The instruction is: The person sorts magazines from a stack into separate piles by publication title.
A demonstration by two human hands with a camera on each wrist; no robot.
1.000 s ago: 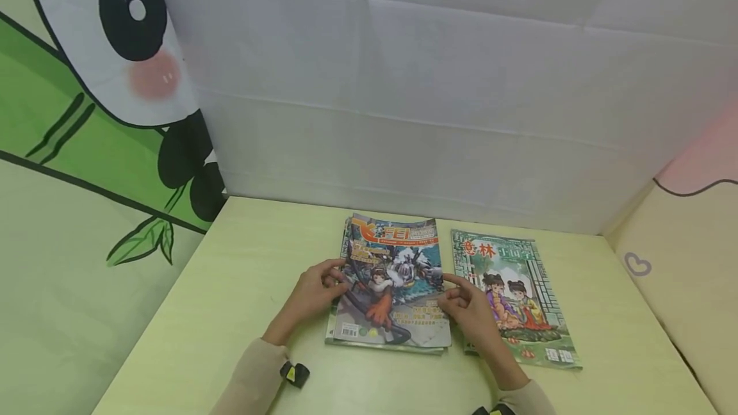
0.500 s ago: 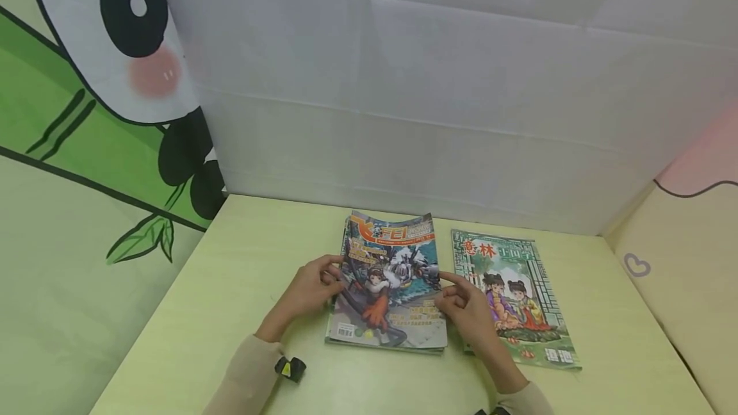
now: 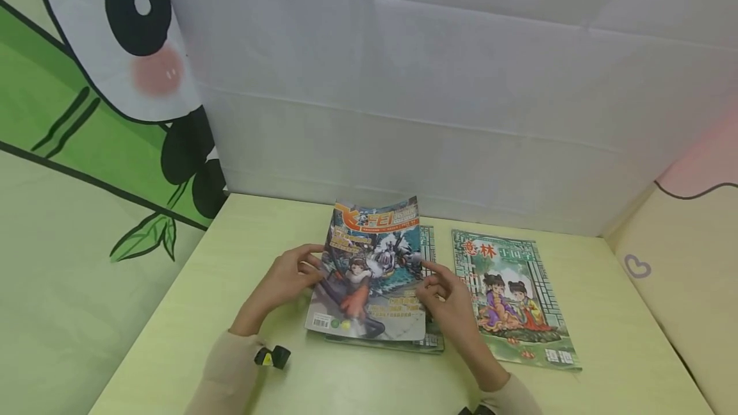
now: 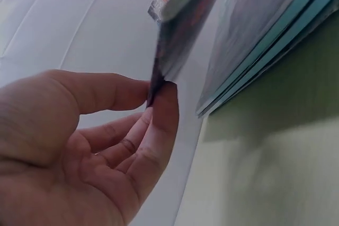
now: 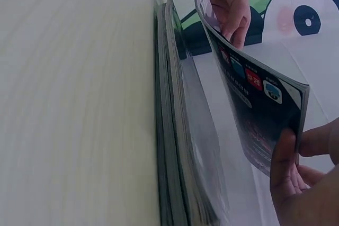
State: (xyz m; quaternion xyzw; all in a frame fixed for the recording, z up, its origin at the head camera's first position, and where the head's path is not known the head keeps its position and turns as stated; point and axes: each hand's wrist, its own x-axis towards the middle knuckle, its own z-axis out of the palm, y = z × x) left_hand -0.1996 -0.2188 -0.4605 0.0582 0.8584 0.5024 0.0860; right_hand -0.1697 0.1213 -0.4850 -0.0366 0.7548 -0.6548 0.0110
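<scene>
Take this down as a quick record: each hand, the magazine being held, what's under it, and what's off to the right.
Left hand: pinches the FEI magazine by its left edge
Right hand: pinches its right edge
FEI magazine: held above the stack with a gap between, front cover showing
Stack: magazines lying on the table
Green magazine: right of the stack, apart from it, cover up

Left arm (image 3: 221,373) and right arm (image 3: 481,364) both reach in from the bottom, kinda angled toward each other. Left hand (image 3: 291,277)'s pinching between thumb (image 4: 108,92) and index finger (image 4: 161,128), other fingers loosely curled; right hand (image 3: 451,303)'s pinching too, facing it.
</scene>
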